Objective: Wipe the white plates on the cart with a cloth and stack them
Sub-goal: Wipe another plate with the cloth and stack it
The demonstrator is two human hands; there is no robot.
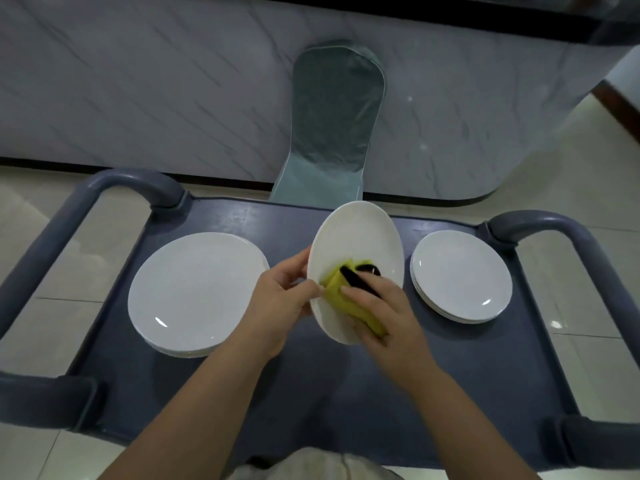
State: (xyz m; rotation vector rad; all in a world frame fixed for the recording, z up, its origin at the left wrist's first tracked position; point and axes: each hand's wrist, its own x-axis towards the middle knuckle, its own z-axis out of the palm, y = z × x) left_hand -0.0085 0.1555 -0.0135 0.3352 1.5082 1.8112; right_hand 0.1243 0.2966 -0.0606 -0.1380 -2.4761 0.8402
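I hold one white plate (360, 237) tilted up above the middle of the blue cart (311, 393). My left hand (280, 306) grips its left rim, thumb on the face. My right hand (381, 310) presses a folded yellow cloth (337, 284) with a black part against the plate's lower face, fingers curled round the cloth. A stack of larger white plates (195, 292) lies on the cart at the left. A smaller stack of white plates (462, 275) lies at the right.
Grey tubular handles rise at the cart's left end (69, 216) and right end (568, 233). A chair (332, 123) with a shiny grey cover stands behind the cart, against a marble-patterned counter front (156, 91). Pale floor tiles (588, 358) surround the cart.
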